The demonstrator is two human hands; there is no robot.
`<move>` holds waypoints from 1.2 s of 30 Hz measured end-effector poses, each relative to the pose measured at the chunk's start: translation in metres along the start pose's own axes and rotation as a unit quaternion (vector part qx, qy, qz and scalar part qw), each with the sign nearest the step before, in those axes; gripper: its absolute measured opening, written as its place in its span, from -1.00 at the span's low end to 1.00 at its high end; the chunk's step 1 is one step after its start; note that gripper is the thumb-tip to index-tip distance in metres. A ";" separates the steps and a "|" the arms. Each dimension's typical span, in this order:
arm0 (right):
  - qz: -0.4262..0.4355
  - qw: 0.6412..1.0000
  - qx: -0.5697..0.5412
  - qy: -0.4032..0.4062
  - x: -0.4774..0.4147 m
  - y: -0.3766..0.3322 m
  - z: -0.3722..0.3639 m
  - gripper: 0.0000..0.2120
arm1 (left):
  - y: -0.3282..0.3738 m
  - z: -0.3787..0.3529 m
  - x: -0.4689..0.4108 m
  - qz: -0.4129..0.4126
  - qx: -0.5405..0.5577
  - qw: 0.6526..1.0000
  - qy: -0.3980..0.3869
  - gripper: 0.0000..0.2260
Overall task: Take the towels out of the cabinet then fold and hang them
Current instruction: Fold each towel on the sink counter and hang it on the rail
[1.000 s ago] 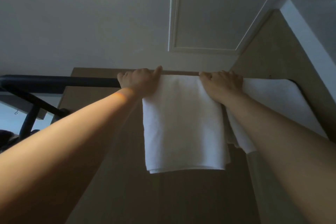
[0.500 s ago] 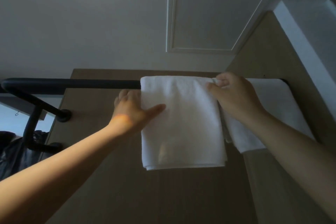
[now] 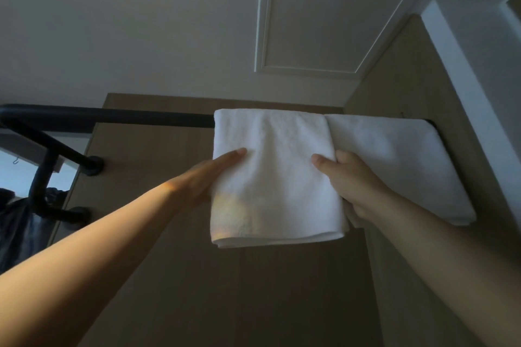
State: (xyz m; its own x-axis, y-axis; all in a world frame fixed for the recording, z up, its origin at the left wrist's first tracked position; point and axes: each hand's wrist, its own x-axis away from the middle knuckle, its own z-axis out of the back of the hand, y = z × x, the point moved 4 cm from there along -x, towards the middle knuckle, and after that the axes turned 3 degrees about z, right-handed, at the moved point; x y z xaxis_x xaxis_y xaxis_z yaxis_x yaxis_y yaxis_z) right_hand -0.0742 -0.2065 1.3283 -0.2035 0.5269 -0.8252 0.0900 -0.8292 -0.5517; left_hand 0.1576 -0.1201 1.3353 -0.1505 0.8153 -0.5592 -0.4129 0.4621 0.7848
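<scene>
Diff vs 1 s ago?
Both hands slid down from the top of the bar: left hand and right hand now pinch the side edges of the left towel at mid-height. Left towel and right towel stayed draped there.

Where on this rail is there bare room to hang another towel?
Free: the bare black rail from its left bend to the left towel. Crowded: rightward, left towel and right towel hang edge to edge nearly to the side panel, and the left hand and right hand grip the left towel's sides.
</scene>
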 end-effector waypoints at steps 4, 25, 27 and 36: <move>0.032 0.999 0.012 0.020 0.000 -0.007 -0.001 -0.69 | 0.009 0.002 -0.006 -0.030 0.056 0.998 -0.019 -0.37; 0.102 0.993 0.043 0.049 -0.021 -0.006 -0.010 -0.71 | -0.014 -0.005 0.020 -0.070 -0.013 0.997 0.022 -0.42; 0.088 0.994 0.038 0.052 -0.021 0.005 -0.012 -0.68 | -0.014 -0.006 0.023 -0.072 0.002 0.997 0.025 -0.49; 0.168 0.976 0.072 0.122 -0.026 -0.006 -0.017 -0.75 | -0.028 -0.003 0.025 -0.054 0.018 0.998 -0.005 -0.54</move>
State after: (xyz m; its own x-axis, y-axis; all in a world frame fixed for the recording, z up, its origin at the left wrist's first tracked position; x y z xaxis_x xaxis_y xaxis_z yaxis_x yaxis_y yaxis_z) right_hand -0.0532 -0.2126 1.3511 0.0535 0.2345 -0.9706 -0.0292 -0.9712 -0.2363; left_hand 0.1622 -0.1135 1.2987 -0.0978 0.7631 -0.6389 -0.3928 0.5602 0.7293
